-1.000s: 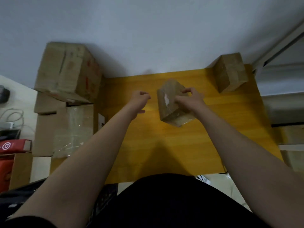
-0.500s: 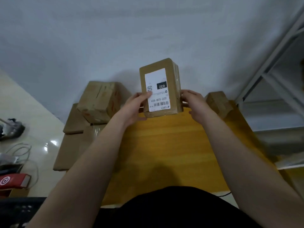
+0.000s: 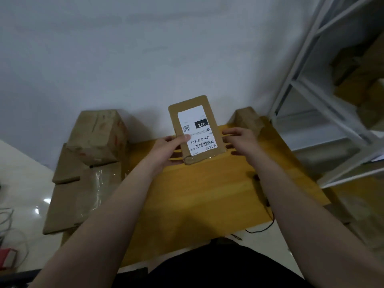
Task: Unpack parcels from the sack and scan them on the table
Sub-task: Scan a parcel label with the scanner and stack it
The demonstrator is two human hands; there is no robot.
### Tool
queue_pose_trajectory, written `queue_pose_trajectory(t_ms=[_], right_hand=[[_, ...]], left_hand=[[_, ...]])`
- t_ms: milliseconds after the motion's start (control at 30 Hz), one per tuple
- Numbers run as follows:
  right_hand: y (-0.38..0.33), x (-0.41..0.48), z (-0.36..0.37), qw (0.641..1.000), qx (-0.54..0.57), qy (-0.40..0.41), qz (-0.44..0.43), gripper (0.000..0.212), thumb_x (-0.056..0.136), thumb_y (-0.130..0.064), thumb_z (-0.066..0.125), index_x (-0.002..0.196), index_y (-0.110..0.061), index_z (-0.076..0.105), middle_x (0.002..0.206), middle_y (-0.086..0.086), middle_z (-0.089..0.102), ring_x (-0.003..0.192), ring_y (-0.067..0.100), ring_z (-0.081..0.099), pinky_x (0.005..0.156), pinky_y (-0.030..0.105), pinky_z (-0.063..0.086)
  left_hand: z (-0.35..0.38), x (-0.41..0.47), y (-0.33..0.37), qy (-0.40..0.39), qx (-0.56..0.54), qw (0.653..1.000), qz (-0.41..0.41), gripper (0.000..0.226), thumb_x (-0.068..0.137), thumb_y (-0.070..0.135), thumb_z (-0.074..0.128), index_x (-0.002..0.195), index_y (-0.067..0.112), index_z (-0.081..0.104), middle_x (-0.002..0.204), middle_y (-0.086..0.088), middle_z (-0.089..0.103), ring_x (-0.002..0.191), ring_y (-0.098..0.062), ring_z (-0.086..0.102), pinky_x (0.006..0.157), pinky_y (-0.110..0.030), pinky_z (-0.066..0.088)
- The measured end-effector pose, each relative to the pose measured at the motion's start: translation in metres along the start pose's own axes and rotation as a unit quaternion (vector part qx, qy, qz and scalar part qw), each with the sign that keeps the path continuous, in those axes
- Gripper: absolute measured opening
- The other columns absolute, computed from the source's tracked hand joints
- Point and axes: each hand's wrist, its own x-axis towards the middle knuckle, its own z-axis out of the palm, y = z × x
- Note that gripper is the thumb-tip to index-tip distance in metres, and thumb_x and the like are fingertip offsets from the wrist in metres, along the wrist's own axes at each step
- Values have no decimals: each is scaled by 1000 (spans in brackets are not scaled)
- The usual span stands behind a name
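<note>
One brown parcel (image 3: 197, 132), white upside-down label (image 3: 193, 121), in left grip (image 3: 168, 150); right grip (image 3: 241, 140) released.

At centre frame, the left hand (image 3: 170, 149) grips a labelled parcel (image 3: 195, 129) above the bench (image 3: 207, 194); the right hand (image 3: 243, 140), fingers (image 3: 230, 133) straight, hovers just beside it.

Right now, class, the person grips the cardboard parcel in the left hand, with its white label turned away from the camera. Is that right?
Not quite. The head view shows the white label facing the camera, with its barcode and the number 032 upside down. The rest stands: the left hand grips the cardboard parcel, thumb on the label.
</note>
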Motion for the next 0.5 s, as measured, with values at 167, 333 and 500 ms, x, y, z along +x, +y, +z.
queue_pose_trajectory(t_ms=[167,333,500], right_hand=[[69,23,-39,994,-62,48,80,16,85,-21,71,98,-31,73,82,1,67,67,18,58,57,29,44],[138,60,-80,976,-116,58,176,32,93,-19,67,125,-15,67,111,9,68,98,28,66,82,43,57],[189,95,-107,948,-128,57,286,63,94,-33,68,147,-9,46,138,15,54,127,37,53,111,52,42]], left_hand=[[46,26,-26,70,19,996,-48,54,79,52,83,116,18,63,100,2,76,93,-23,75,73,-37,60],[92,66,-37,61,29,995,-74,45,82,52,81,111,23,63,99,7,75,95,-22,74,74,-37,60],[127,114,-50,50,60,988,-136,41,81,55,81,106,28,63,108,4,75,98,-20,74,79,-38,62]])
